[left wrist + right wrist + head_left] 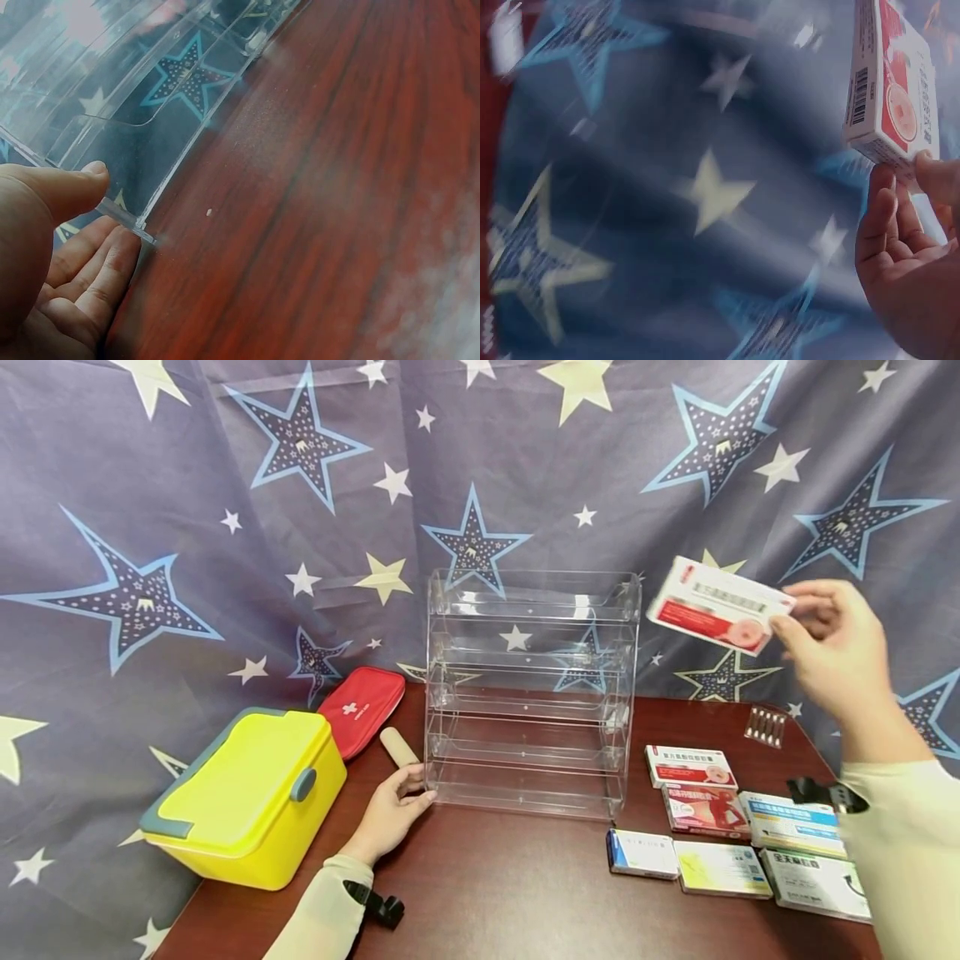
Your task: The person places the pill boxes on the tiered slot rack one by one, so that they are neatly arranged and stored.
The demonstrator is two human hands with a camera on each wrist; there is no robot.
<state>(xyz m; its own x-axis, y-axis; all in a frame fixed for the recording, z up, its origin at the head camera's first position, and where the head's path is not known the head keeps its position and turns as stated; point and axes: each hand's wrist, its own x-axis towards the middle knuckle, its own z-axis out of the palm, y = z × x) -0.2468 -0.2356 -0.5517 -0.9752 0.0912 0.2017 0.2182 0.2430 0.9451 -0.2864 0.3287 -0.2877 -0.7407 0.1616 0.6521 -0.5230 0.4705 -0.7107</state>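
A clear tiered acrylic rack (pixel 525 752) stands upright at the middle of the table. At its lower left corner, my left hand (pixel 392 810) pinches the side panel between thumb and fingers; the left wrist view shows the thumb in front and the fingers behind the edge. My right hand (pixel 843 647) is raised to the right of the rack, gripping a white and red medicine box (pixel 720 606) by its right end. In the right wrist view this medicine box (pixel 900 97) tilts upward, its barcode side showing. The box is in the air, level with the rack's upper tiers.
Several medicine boxes (pixel 723 868) lie at the table's right, with a blister pack (pixel 765 727) behind them. At left are a yellow lidded case (pixel 255 802), a red first-aid pouch (pixel 366 710) and a beige cylindrical object (pixel 397 747). A star-patterned curtain (pixel 510 452) hangs behind.
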